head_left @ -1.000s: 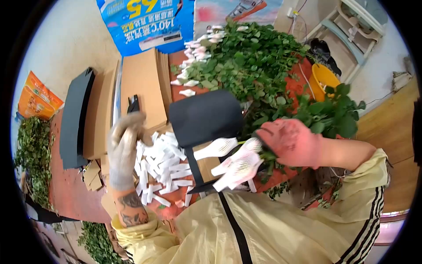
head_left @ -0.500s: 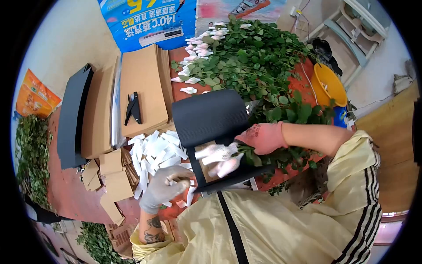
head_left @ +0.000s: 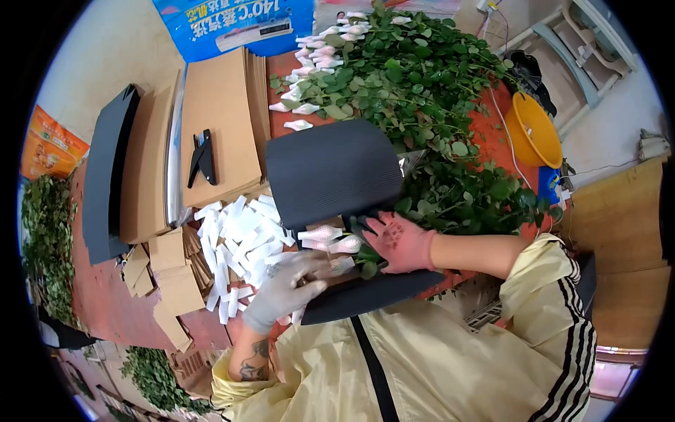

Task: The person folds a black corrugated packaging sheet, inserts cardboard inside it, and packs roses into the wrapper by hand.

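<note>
Several net-sleeved rose heads (head_left: 322,233) lie in an opened black corrugated wrap (head_left: 334,167), its near flap (head_left: 365,297) close to my body. My right hand (head_left: 401,243), in a pink glove, rests with fingers spread over the stems just right of the heads. At the left side of the heads is my left hand (head_left: 292,290), in a pale grey glove, its fingers partly bent and apart. White paper strips (head_left: 242,235) are heaped beyond my left hand. Leafy stems (head_left: 471,200) extend to the right from under my right hand.
A black stapler (head_left: 202,159) lies on stacked brown cardboard (head_left: 221,119). Small cardboard pieces (head_left: 176,281) sit at left. More roses (head_left: 394,84) cover the red table's (head_left: 105,302) back, with a yellow basin (head_left: 534,130) at right and black sheets (head_left: 109,176) at far left.
The rose bunch has come down into the black wrap. My right hand has moved left and spread its fingers on the stems, while my left hand has come in beside the heads.
</note>
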A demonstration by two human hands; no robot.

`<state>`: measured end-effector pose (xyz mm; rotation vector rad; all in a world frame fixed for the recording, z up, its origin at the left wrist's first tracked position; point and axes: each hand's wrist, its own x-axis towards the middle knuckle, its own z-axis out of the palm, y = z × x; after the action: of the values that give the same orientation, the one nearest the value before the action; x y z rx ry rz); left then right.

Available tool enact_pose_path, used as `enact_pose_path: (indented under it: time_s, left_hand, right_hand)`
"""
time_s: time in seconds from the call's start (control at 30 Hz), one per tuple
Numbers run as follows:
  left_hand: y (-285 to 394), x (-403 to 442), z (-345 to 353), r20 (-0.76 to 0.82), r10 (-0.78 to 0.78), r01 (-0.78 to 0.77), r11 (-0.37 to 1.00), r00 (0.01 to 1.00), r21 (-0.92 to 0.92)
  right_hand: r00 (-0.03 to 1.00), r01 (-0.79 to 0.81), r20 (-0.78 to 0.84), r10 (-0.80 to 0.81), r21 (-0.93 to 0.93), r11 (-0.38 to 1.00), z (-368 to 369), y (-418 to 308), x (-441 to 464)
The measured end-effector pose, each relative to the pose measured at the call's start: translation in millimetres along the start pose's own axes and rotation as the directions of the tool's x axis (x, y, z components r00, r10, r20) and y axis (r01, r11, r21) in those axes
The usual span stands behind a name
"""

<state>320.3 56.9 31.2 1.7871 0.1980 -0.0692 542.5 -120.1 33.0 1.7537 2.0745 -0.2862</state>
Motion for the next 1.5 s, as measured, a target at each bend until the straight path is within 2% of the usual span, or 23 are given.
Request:
enact_pose_path:
  time_s: [0.03,0.07,0.17,0.2,0.3,0.43,0.5,0.57,0.63,0.67,0.8,0.9,1.0,1.07,1.1,1.17,1.23,1.27,1.33,1.37,1.43,1.47,1.5]
  left_hand:
    - [-6,8,7,-0.132,0.134,-0.09,0.951,0.982,0.294]
    - [-11,15,12,-0.152,0.167,-0.088,0.901,0.974,0.425]
    - [-14,29,21,-0.231,0.115,0.013,0.873,0.966,0.488]
    - [-19,33,19,-0.204,0.118,0.003,0.859,0.972,0.511]
    - [-9,34,17,-0.166,0.077,0.041,0.791,0.983,0.61]
    - [-23,39,28,-0.272,0.171,0.053,0.752,0.947,0.657]
    - [-17,54,28,-0.336,0.077,0.164,0.757,0.939,0.633]
    - [-16,55,26,-0.301,0.041,0.161,0.771,0.953,0.616]
    - [-18,52,27,-0.218,0.114,0.062,0.743,0.969,0.666]
    - [-14,48,27,-0.203,0.042,0.098,0.77,0.978,0.631]
    - [-11,44,27,-0.203,-0.037,0.161,0.755,0.978,0.636]
    - [-19,48,35,-0.305,0.032,0.174,0.762,0.952,0.624]
    - [-15,49,31,-0.322,-0.047,0.25,0.739,0.946,0.626]
    - [-11,48,31,-0.297,-0.095,0.269,0.734,0.95,0.623]
    - [-14,48,32,-0.301,-0.094,0.269,0.737,0.949,0.62]
    - [-25,47,33,-0.283,0.066,0.156,0.703,0.957,0.693]
    - [-27,44,33,-0.285,0.105,0.131,0.703,0.953,0.699]
    - [-27,44,34,-0.286,0.144,0.106,0.701,0.947,0.706]
    - [-11,41,31,-0.232,0.166,0.047,0.71,0.958,0.703]
    - [-2,40,29,-0.185,0.188,-0.005,0.715,0.965,0.699]
    - [4,37,30,-0.159,0.23,-0.052,0.707,0.96,0.706]
    - [5,33,30,-0.117,0.22,-0.068,0.685,0.968,0.725]
    - [4,29,29,-0.074,0.205,-0.082,0.659,0.976,0.748]
  right_hand:
    - [1.0,0.011,0.007,-0.011,0.01,1.0,-22,4,-9]
    - [0.998,0.003,0.061,-0.012,0.14,0.99,-47,9,-12]
    - [0.997,-0.068,0.038,0.061,0.256,0.964,-56,11,-10]
    - [0.992,-0.061,-0.092,0.084,0.229,0.971,-40,10,-10]
    - [0.989,-0.138,-0.001,0.146,0.328,0.935,-15,14,-2]
    - [0.984,-0.162,-0.038,0.174,0.21,0.964,-15,20,-2]
    - [0.976,-0.173,0.166,0.143,0.189,0.966,-15,17,3]
    - [0.975,-0.195,0.148,0.163,0.242,0.95,-16,17,5]
    - [0.981,-0.19,0.104,0.166,0.294,0.937,-4,23,11]
    - [0.985,-0.174,0.066,0.161,0.32,0.931,-7,26,9]
    - [0.985,-0.173,0.048,0.167,0.286,0.943,1,27,6]
    - [0.975,-0.21,0.138,0.177,0.277,0.938,3,30,7]
    - [0.979,-0.202,0.065,0.192,0.308,0.93,-6,38,-6]
    - [0.932,-0.279,-0.139,0.333,0.309,0.909,-17,40,-27]
    - [0.934,-0.278,-0.138,0.331,0.304,0.911,-23,43,-39]
    - [0.844,-0.419,-0.237,0.482,0.271,0.866,-39,49,-67]
    - [0.806,-0.545,-0.163,0.569,0.171,0.821,-78,57,-105]
    - [0.727,-0.515,-0.329,0.603,0.319,0.795,-77,65,-130]
    - [0.607,-0.588,-0.603,0.518,0.098,0.803,-117,72,-173]
    - [0.506,-0.742,-0.634,0.584,0.024,0.669,-123,77,-196]
    - [0.245,-0.826,-0.739,0.628,0.18,0.534,-148,108,-246]
    - [0.125,-0.912,-0.762,0.636,0.164,0.375,-164,123,-269]
    - [0.021,-0.821,-0.813,0.582,0.317,0.474,-176,144,-287]
